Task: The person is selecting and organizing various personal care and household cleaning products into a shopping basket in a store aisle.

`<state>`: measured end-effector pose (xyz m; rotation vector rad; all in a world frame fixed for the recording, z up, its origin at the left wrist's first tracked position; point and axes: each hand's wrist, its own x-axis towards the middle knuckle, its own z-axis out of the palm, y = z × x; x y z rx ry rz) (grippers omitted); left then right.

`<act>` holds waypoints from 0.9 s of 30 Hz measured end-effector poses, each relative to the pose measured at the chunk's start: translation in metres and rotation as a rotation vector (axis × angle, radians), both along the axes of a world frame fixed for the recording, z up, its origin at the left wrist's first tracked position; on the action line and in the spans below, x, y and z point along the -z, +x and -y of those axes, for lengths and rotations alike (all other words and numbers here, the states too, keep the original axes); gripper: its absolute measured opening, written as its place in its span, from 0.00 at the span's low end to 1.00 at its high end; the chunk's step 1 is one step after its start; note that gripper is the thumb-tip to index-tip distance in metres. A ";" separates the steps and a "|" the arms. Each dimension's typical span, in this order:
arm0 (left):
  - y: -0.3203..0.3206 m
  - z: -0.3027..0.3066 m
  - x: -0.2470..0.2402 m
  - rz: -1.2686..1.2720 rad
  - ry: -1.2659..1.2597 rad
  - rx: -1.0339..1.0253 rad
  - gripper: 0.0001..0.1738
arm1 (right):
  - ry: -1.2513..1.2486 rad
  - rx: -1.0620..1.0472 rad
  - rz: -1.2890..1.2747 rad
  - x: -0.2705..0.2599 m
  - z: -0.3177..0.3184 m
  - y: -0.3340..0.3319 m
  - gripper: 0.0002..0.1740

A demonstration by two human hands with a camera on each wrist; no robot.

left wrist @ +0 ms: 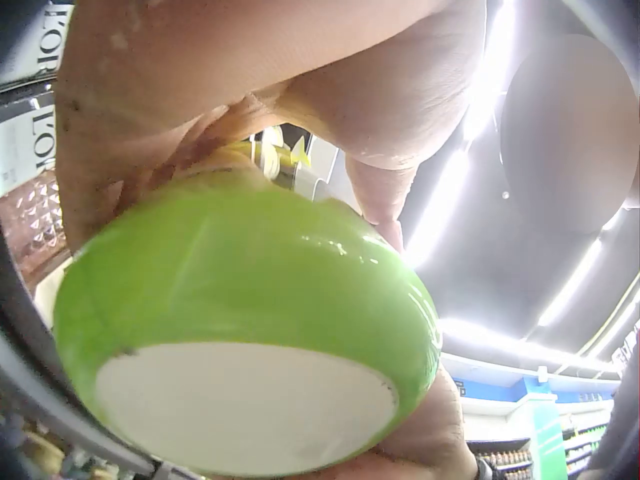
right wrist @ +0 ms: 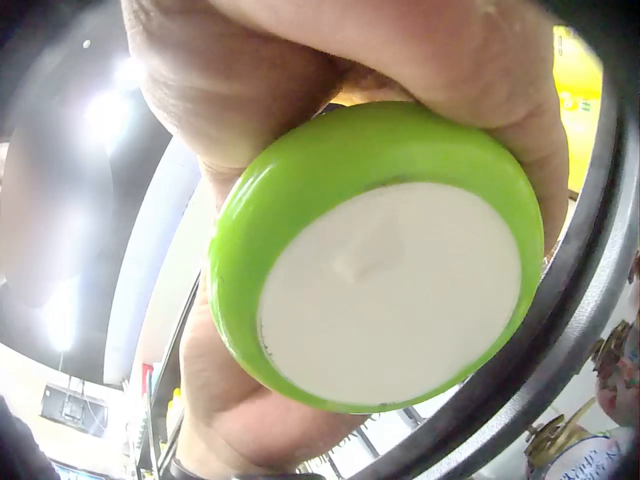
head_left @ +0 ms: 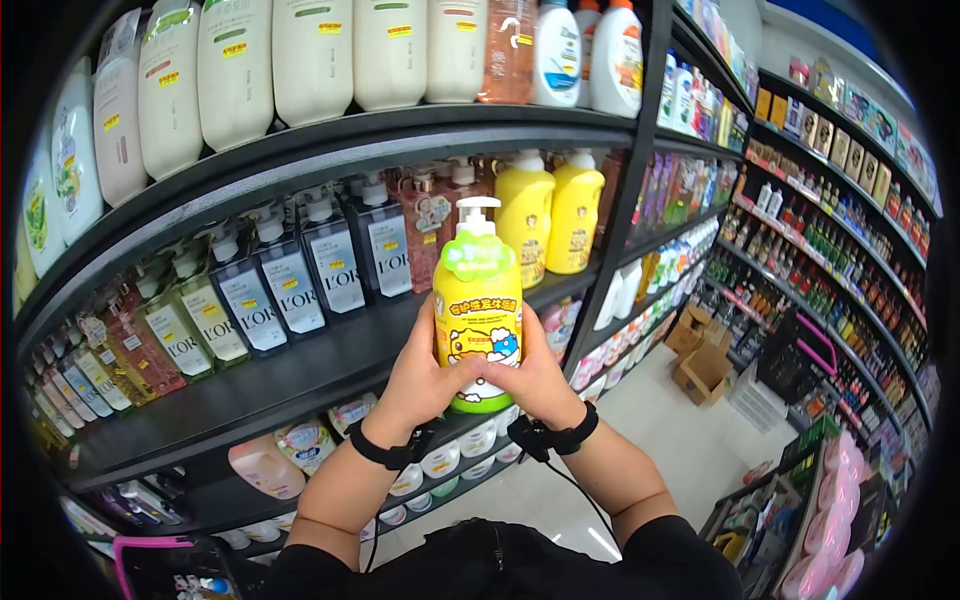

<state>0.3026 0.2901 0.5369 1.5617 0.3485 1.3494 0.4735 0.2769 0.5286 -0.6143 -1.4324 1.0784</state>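
Both hands hold a yellow pump bottle (head_left: 478, 320) upright in front of the shelves, with its printed cartoon label facing the head camera. It has a white pump top, a green tag round the neck and a green base. My left hand (head_left: 424, 368) grips its left side and my right hand (head_left: 538, 374) its right side, both thumbs lying across the lower front. From below, the left wrist view shows the bottle's green base (left wrist: 250, 260) with a pale underside. The same green base (right wrist: 400, 145) fills the middle of the right wrist view, fingers wrapped round the body above it.
Two similar yellow pump bottles (head_left: 548, 215) stand on the middle shelf behind. Along that shelf (head_left: 330, 345) runs a row of dark-labelled pump bottles (head_left: 300, 285). Large cream bottles (head_left: 312, 60) line the shelf above. Cardboard boxes (head_left: 702, 370) sit on the aisle floor at right.
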 end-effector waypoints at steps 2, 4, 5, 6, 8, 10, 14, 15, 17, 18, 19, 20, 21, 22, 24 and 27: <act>-0.005 -0.014 0.012 -0.013 0.003 -0.081 0.56 | -0.031 -0.103 -0.106 -0.004 -0.016 -0.001 0.49; -0.004 -0.018 0.014 -0.022 0.036 -0.191 0.55 | -0.063 -0.157 -0.189 -0.002 -0.034 -0.001 0.46; -0.003 -0.016 0.008 -0.068 0.013 -0.220 0.57 | -0.079 -0.162 -0.221 -0.003 -0.039 0.000 0.45; -0.003 -0.018 0.003 -0.189 0.085 -0.308 0.57 | -0.096 -0.168 -0.254 -0.004 -0.044 0.000 0.45; -0.007 -0.022 -0.003 -0.454 0.218 -0.481 0.59 | -0.049 -0.145 -0.191 -0.006 -0.057 0.001 0.45; -0.006 -0.027 -0.011 -0.491 0.157 -0.505 0.59 | 0.026 -0.122 -0.109 -0.006 -0.072 0.002 0.46; -0.003 -0.045 -0.018 -0.575 0.093 -0.516 0.55 | 0.115 -0.103 -0.045 -0.006 -0.095 0.000 0.55; -0.002 -0.049 -0.018 -0.588 0.076 -0.523 0.54 | 0.128 -0.101 -0.024 -0.002 -0.104 0.000 0.58; 0.002 -0.053 -0.020 -0.605 0.068 -0.554 0.52 | 0.140 -0.102 -0.023 0.007 -0.117 -0.001 0.59; 0.004 -0.055 -0.020 -0.604 0.044 -0.582 0.53 | 0.147 -0.104 -0.022 0.008 -0.122 -0.002 0.59; 0.006 -0.058 -0.018 -0.602 0.018 -0.607 0.53 | 0.157 -0.134 -0.032 0.006 -0.125 -0.003 0.60; 0.009 -0.061 -0.015 -0.597 -0.008 -0.630 0.53 | 0.177 -0.131 0.017 0.002 -0.129 -0.001 0.60; 0.010 -0.064 -0.012 -0.592 -0.024 -0.640 0.55 | 0.195 -0.124 0.067 -0.001 -0.133 0.001 0.60; 0.012 -0.069 -0.011 -0.573 -0.008 -0.644 0.55 | 0.212 -0.116 0.116 -0.003 -0.136 0.003 0.60; 0.017 -0.076 -0.009 -0.539 0.011 -0.644 0.55 | 0.299 -0.022 0.199 0.000 -0.141 0.009 0.57; 0.022 -0.087 0.001 -0.554 0.037 -0.683 0.56 | 0.376 0.139 0.278 0.005 -0.134 0.017 0.52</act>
